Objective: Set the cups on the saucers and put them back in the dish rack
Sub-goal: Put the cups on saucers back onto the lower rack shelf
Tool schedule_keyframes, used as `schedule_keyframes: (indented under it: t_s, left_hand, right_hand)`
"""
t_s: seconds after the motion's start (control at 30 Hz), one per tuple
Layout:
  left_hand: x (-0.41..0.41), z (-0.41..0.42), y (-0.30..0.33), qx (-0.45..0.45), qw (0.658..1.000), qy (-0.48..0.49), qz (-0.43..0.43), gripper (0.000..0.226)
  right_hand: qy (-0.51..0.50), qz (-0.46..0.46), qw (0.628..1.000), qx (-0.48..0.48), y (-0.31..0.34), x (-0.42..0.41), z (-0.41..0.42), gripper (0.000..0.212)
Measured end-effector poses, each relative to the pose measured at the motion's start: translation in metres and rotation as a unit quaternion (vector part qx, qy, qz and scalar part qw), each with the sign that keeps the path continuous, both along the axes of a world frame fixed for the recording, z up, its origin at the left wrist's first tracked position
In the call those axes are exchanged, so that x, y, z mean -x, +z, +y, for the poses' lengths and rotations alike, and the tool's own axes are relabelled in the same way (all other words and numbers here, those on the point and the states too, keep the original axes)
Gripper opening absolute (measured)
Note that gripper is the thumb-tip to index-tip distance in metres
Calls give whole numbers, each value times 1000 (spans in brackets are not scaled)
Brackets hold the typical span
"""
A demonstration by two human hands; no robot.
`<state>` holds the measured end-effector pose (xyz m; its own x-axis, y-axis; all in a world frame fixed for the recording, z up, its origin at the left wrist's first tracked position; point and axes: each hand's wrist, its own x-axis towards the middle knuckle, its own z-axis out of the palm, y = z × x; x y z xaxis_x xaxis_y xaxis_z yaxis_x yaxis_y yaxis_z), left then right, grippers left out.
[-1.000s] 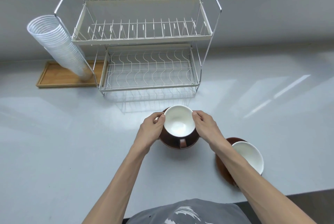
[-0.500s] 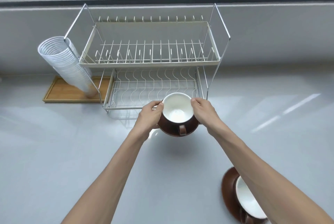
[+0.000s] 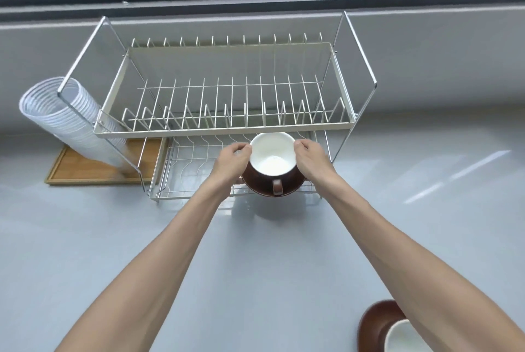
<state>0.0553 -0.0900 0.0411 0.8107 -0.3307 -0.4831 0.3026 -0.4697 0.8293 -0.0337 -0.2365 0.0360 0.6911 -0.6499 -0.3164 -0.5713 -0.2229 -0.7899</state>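
A brown cup (image 3: pixel 272 157) with a white inside stands on a brown saucer (image 3: pixel 264 191), its handle facing me. My left hand (image 3: pixel 230 162) and my right hand (image 3: pixel 311 158) hold the pair from both sides, over the front edge of the lower shelf of the two-tier wire dish rack (image 3: pixel 227 127). Both shelves hold nothing else. A second cup (image 3: pixel 403 337) on its saucer (image 3: pixel 375 323) sits on the counter at the bottom right, partly hidden by my right forearm.
A leaning stack of clear plastic cups (image 3: pixel 68 121) rests on a wooden tray (image 3: pixel 93 167) left of the rack. The grey counter (image 3: pixel 113 238) runs to a low wall and a window ledge (image 3: pixel 255 2) behind the rack.
Both hands carried the cup and saucer away from me, from the counter up to the front edge of the rack's lower shelf. The second cup and saucer stayed on the counter.
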Motion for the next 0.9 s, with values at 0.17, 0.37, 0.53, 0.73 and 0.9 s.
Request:
schedule_keyframes:
  t_s: [0.17,0.37,0.53,0.73,0.9]
  left_hand:
    - [-25,-19,-7,-2,1000,4,-2,30]
    - [-40,-33,-15,5,1000,-9,-4,13]
    - [-41,-38,-23,15,1000,-4,-6,14]
    - [-40,-38,-25,31,999,-3,5,10]
    - [-35,-34,-28,20,999,-28,4,20]
  right_hand:
    - [-25,8,999,26,-7,-23,-12,41]
    - [-34,17,999,2,-20,-33,-20,38]
    - [-32,10,999,16,-27,-37,-26,35]
    - [-33,9,999,14,-27,-36,-26,33]
    - [-9,20,1000,13,-23,-31,-23,39]
